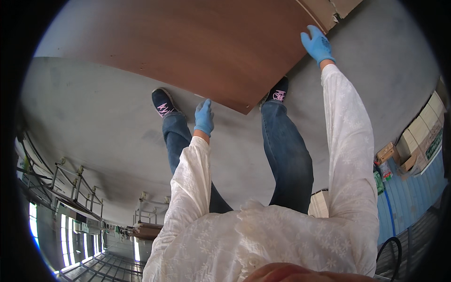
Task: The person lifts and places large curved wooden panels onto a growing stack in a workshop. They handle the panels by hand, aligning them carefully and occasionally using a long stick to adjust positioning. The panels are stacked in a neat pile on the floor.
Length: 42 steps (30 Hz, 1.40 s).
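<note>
A large brown board (pixel 211 51) with a smooth face stretches across the top, one corner pointing toward me between my feet. My right hand (pixel 318 45), in a blue glove, is at the board's right edge with thumb and fingers apart; whether it presses on the edge I cannot tell. Just short of the near edge is my left hand (pixel 204 118), also blue-gloved, its fingers drawn together. Anything inside those fingers is hidden. A small white piece (pixel 199 96) shows by the board's edge above the left fingertips.
Torn cardboard (pixel 324 11) lies along the board's far right side. My two dark shoes (pixel 163 102) stand on the grey floor (pixel 94 103) beside the near corner. Metal frame carts (pixel 77 183) stand at left. Boxes (pixel 418 131) and a blue corrugated surface (pixel 413 202) are at right.
</note>
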Tool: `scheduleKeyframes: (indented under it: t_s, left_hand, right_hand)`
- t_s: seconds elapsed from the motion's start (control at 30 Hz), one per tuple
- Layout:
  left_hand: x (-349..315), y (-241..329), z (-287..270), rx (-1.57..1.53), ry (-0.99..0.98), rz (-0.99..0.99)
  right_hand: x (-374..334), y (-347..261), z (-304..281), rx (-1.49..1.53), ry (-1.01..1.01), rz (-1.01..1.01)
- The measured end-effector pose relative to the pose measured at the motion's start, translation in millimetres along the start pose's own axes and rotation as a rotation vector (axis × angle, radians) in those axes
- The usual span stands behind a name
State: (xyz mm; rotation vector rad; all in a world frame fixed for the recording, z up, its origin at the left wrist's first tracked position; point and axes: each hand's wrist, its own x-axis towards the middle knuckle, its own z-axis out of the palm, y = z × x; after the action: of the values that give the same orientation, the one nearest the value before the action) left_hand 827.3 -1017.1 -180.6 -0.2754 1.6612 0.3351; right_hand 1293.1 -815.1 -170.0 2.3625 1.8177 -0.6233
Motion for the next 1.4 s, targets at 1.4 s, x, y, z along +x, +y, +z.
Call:
scheduleKeyframes:
  t_s: [1.4]
  left_hand:
    - [49.5, -2.8, 24.7, -0.159, 0.176, 0.139]
  right_hand:
    - [70.1, 13.9, 20.4, -0.134, -0.052, 0.211]
